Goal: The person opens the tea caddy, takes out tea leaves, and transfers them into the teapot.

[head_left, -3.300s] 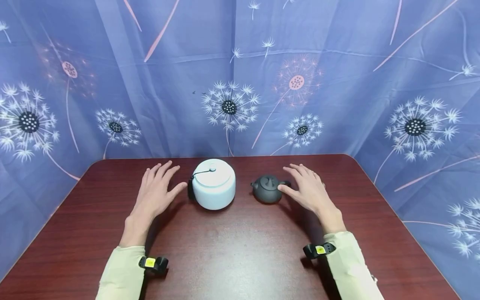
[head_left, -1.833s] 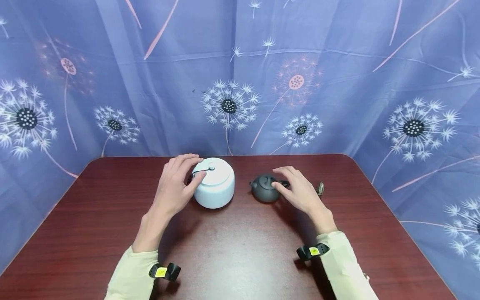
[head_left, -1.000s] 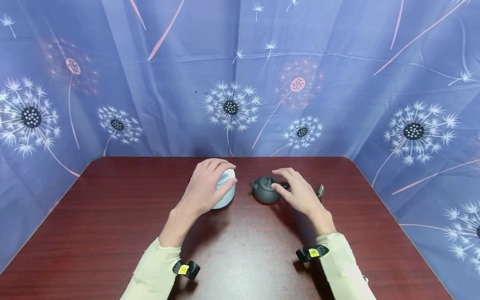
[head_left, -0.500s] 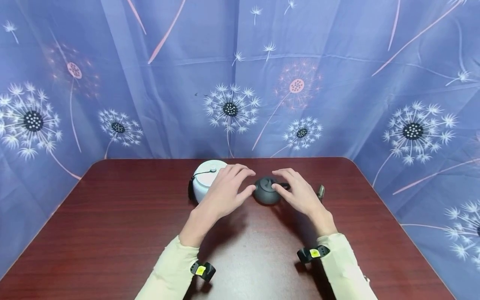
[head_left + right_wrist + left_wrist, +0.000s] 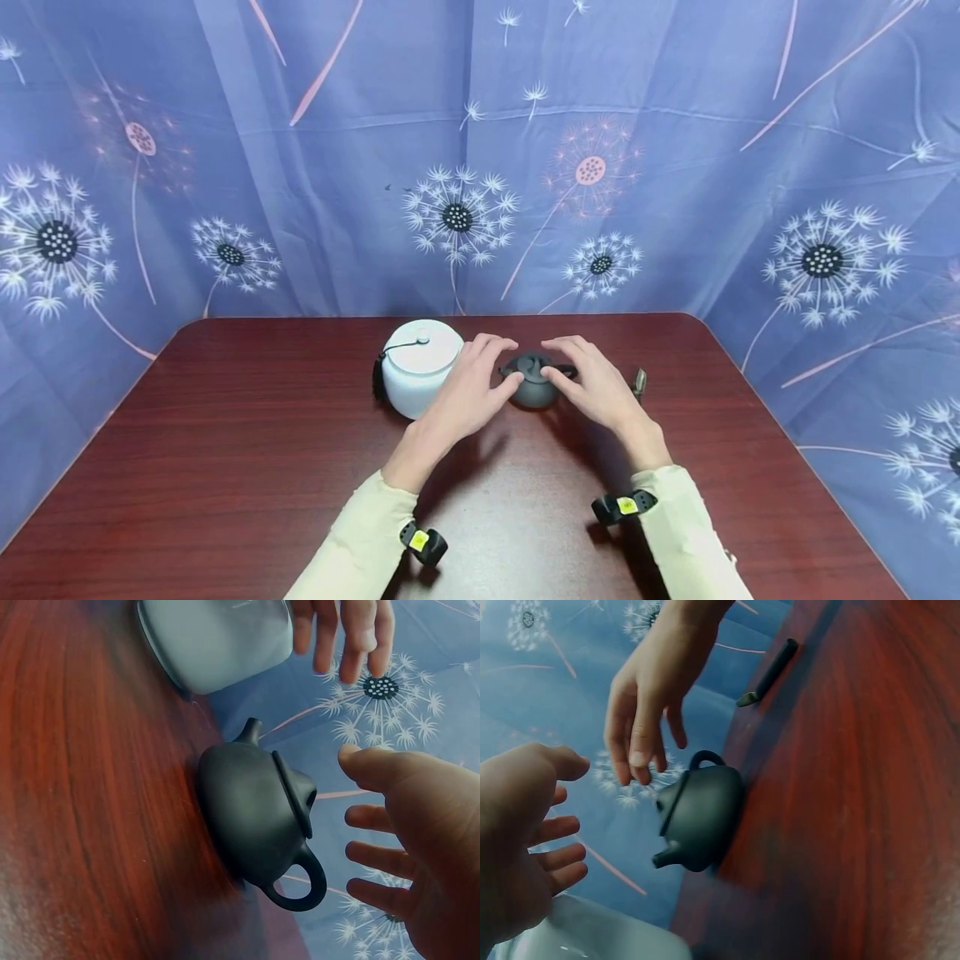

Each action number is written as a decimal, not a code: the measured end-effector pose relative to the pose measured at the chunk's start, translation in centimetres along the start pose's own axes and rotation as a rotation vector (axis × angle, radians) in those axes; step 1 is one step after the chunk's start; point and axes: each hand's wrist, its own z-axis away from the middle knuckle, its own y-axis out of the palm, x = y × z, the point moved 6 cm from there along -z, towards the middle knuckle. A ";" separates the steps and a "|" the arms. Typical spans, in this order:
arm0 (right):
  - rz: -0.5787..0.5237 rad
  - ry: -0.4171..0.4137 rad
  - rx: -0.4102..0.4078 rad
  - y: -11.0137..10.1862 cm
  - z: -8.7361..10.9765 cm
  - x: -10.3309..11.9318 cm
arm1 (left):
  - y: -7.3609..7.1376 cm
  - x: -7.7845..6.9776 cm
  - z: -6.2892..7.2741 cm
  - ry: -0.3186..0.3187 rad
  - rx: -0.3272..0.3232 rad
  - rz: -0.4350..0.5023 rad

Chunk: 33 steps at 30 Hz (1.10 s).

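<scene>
A small black teapot point(image 5: 534, 392) with a lid, spout and loop handle stands on the table. My left hand point(image 5: 467, 392) hovers beside its spout side, fingers apart and holding nothing. On the handle side my right hand point(image 5: 600, 392) hovers with parted fingers, also holding nothing. In the right wrist view a gap shows between the fingers and the teapot point(image 5: 247, 810). Left of the teapot stands a pale, lidded jar point(image 5: 412, 379) with a knob, cord and dark tassel point(image 5: 378, 379). My left hand and forearm overlap its right side in the head view.
A slim dark stick point(image 5: 774, 669) with a brassy tip lies beyond my right hand, mostly hidden in the head view. The dark red wooden table point(image 5: 247, 467) ends at a blue dandelion-print curtain point(image 5: 337, 208) behind.
My left hand has moved right from left of the jar, across in front of it, to the teapot's spout side. The right hand shifted slightly left early on, then stayed. Jar and teapot stay put.
</scene>
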 end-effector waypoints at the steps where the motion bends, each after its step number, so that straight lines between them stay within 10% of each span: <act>1: 0.003 -0.002 0.000 0.0 0.0 0.0 | 0.2 0.1 0.0 -0.013 0.000 0.013; 33: -0.023 0.014 0.010 0.5 -0.1 -0.2 | 5.1 3.5 0.0 -0.224 0.025 0.277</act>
